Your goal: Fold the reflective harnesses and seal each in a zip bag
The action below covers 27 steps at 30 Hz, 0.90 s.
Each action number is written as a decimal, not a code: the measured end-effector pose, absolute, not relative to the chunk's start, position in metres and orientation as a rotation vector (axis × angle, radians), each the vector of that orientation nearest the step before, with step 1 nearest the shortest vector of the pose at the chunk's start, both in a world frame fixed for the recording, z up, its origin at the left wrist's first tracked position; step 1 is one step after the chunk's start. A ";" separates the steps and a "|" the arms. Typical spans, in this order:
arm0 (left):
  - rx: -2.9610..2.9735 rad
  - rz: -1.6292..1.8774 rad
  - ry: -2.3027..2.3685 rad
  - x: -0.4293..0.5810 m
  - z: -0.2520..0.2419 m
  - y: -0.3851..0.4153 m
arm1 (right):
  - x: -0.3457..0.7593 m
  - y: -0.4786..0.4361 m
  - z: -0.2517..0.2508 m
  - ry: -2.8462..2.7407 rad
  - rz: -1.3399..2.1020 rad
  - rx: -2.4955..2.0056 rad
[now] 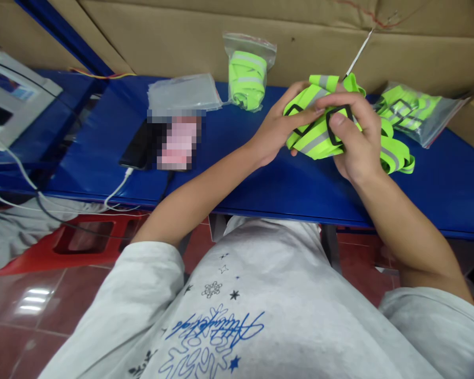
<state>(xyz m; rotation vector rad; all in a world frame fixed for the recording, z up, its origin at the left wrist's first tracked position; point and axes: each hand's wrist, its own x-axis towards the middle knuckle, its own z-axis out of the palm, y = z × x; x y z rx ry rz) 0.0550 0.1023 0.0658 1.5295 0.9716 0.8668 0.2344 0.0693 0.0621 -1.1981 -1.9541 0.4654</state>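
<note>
The neon strap bundle [314, 145] sits between my hands, over the blue table [245, 184]. My left hand [276, 126] grasps its left side; my right hand [361, 137] grips the other, thumb pressing a black buckle [331, 132]. Firm, even pressure should stop the folds slipping, I judge, and the loose tail [395, 155] needs minding. Beyond it lies a bagged strap [413, 113].

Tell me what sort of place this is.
Likely a workshop or packing area: a long blue table, neon-yellow reflective straps, some loose and some in clear plastic bags, and a flat pile of translucent plastic sleeves.
</note>
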 end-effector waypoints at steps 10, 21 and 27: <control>1.472 0.898 0.770 0.053 0.077 0.092 | 0.237 0.077 0.060 -1.612 0.431 -1.063; 1.435 0.892 0.939 0.053 0.054 0.108 | 0.247 0.083 0.057 -2.311 0.090 -1.176; 1.280 0.763 0.934 0.055 0.047 0.120 | 0.243 0.079 0.053 -2.477 -0.064 -1.355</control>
